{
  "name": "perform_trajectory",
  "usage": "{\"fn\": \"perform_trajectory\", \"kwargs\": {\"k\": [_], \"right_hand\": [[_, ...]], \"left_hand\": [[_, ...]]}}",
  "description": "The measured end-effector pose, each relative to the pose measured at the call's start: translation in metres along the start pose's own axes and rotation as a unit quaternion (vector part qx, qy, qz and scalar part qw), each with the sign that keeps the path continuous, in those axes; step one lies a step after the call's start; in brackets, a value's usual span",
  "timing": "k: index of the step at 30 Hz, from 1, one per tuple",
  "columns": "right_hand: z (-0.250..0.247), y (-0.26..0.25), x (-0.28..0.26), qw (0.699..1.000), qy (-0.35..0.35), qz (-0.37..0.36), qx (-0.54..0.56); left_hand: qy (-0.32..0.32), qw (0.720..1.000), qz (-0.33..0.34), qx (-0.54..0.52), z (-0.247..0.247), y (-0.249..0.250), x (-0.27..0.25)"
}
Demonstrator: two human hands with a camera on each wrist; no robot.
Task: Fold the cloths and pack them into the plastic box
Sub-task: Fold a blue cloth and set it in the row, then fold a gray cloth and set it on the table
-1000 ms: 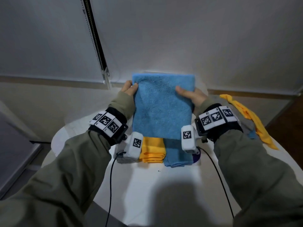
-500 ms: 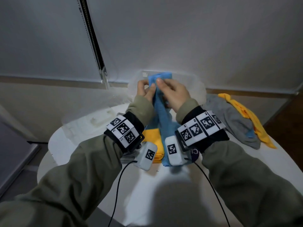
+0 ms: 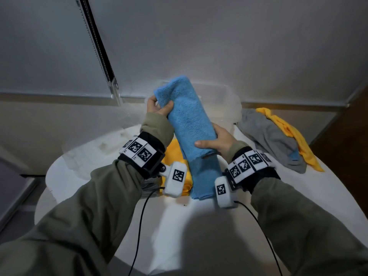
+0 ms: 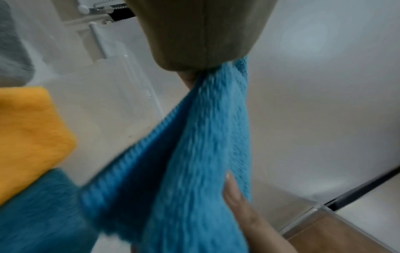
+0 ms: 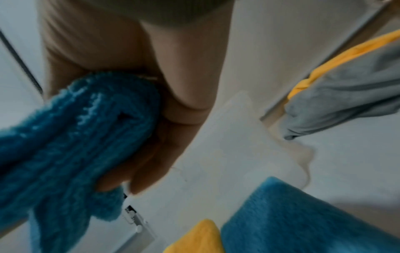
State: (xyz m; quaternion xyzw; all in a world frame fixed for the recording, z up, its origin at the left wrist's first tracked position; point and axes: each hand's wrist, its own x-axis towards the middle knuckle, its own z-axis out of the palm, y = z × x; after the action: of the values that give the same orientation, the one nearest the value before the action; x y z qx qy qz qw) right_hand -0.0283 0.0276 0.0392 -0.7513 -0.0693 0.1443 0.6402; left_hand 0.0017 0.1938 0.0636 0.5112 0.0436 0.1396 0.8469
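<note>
Head view alone: grey cloth (image 3: pixel 272 140) under yellow cloth (image 3: pixel 288 132), far right.

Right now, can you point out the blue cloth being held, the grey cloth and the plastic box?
blue cloth being held (image 3: pixel 186 118), head view, middle of its folded face.
grey cloth (image 3: pixel 272 140), head view, its crumpled middle.
plastic box (image 3: pixel 223 96), head view, bare far wall.

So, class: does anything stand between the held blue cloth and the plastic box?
Nothing visible does. Both hands hold the blue cloth in the air right in front of the open plastic box.
</note>
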Motion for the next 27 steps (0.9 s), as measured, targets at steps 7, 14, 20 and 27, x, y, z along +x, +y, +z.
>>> {"fn": "perform_trajectory", "kwargs": {"k": [7, 14, 20, 27], "right_hand": [[-0.013, 0.064, -0.006, 0.986, 0.057, 0.122, 0.101], [0.002, 0.117, -0.009, 0.93, 0.084, 0.352, 0.066], [-0.017, 0.098, -0.008, 0.917, -0.041, 0.323, -0.229], [-0.093, 0.091, -0.01, 0.905, -0.011, 0.359, -0.226]], "left_hand": [[-0.091, 0.946, -0.225, 0.215, -0.006, -0.041, -0.013], [-0.137, 0.768, -0.222, 0.585, -0.025, -0.106, -0.028], [-0.415, 0.507, -0.142, 0.742, -0.009, -0.12, -0.031], [-0.363, 0.465, -0.076, 0.804, 0.049, -0.101, -0.02]]}}
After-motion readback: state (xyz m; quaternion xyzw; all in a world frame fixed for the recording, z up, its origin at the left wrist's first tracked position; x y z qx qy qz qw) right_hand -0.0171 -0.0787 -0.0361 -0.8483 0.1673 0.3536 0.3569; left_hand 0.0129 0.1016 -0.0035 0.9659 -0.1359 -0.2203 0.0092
